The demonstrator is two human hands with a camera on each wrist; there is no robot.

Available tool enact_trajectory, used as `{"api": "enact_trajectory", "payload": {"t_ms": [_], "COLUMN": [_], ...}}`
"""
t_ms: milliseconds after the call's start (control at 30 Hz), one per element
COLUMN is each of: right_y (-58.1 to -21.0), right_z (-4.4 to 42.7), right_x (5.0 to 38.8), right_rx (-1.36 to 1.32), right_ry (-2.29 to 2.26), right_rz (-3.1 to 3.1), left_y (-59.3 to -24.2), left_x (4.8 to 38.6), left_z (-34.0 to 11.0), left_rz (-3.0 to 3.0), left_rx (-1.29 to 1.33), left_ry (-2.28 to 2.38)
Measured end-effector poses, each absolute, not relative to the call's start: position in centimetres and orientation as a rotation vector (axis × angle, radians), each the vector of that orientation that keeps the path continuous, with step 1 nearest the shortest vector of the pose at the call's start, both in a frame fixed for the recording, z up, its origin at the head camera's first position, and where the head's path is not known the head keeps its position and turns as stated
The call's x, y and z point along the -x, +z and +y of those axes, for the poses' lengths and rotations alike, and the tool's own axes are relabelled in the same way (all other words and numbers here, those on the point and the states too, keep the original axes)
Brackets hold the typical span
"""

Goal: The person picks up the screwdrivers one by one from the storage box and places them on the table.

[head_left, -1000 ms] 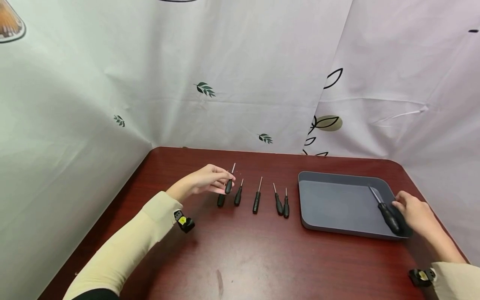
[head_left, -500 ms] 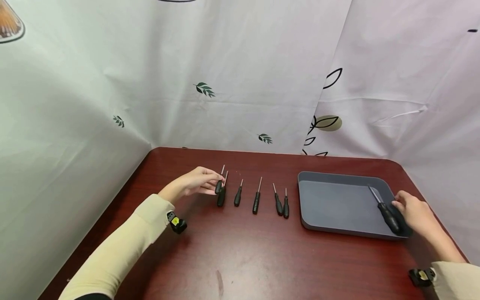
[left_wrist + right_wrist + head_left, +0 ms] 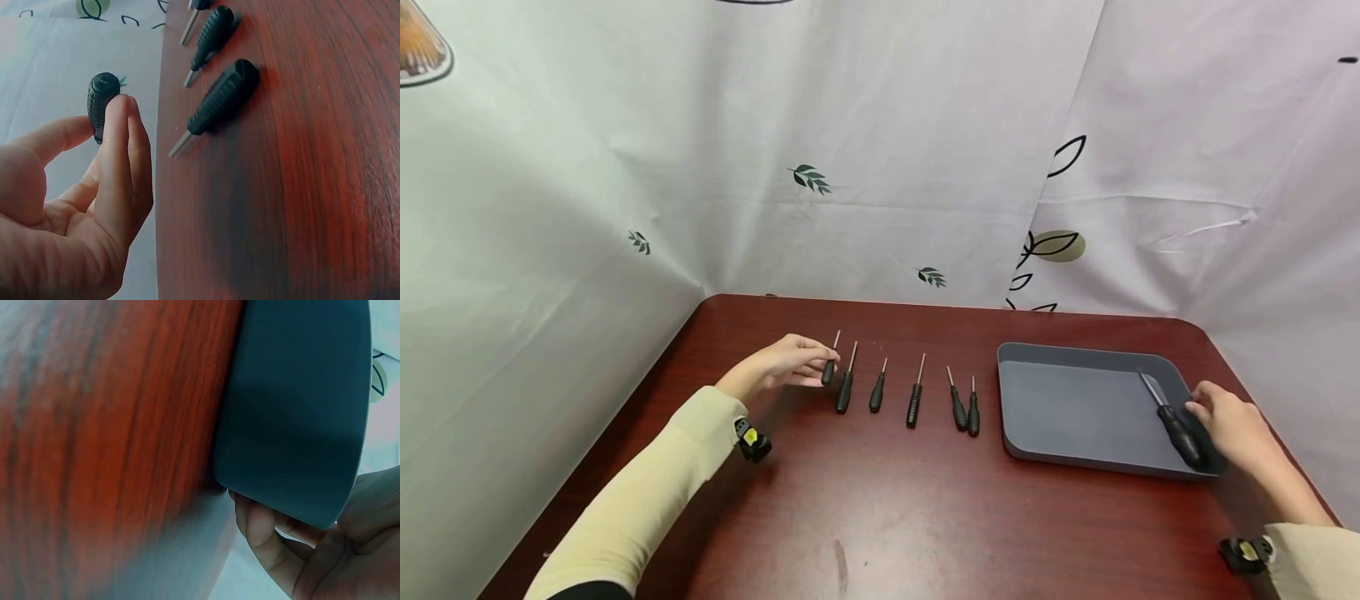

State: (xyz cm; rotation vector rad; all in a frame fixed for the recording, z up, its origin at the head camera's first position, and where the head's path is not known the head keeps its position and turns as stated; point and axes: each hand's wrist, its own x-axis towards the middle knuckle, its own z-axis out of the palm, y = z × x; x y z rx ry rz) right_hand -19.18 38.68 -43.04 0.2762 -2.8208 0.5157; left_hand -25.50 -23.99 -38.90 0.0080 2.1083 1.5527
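My left hand (image 3: pixel 786 362) pinches a small black-handled screwdriver (image 3: pixel 828 372) between thumb and fingers, its thin shaft pointing up and away. In the left wrist view its ribbed handle (image 3: pixel 103 100) shows end-on, above the tabletop. Just right of that hand lies another screwdriver (image 3: pixel 844 393), the first in a loose row. At the right, my right hand (image 3: pixel 1236 425) grips the side of a grey rectangular tray (image 3: pixel 1075 462), its curled fingers (image 3: pixel 259 525) against the outer wall and underside. A larger black-handled screwdriver (image 3: pixel 1180 437) lies in the tray beside that hand.
More screwdrivers lie apart along the row: a short one (image 3: pixel 877 393), a ribbed one (image 3: pixel 913 406) and a close pair with a left one (image 3: pixel 958 412) and a right one (image 3: pixel 973 417). White printed cloth (image 3: pixel 880 167) hangs behind the reddish-brown table (image 3: pixel 925 517).
My left hand has moved left with the small screwdriver, away from the row, uncovering the leftmost lying screwdriver. The right hand and the tray have stayed in place.
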Motion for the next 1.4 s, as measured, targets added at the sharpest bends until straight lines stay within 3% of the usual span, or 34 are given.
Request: {"api": "enact_trajectory", "payload": {"t_ms": [1400], "right_y": [-42.9], "right_z": [38.4], "right_x": [19.1], "right_rx": [-0.245], "right_ry": [0.52], "right_rz": [-2.84], "left_y": [-41.7], "left_x": [26.5], "left_z": [-25.9], "left_rz": [2.388], "left_rx": [0.103], "left_ry": [1.443]}}
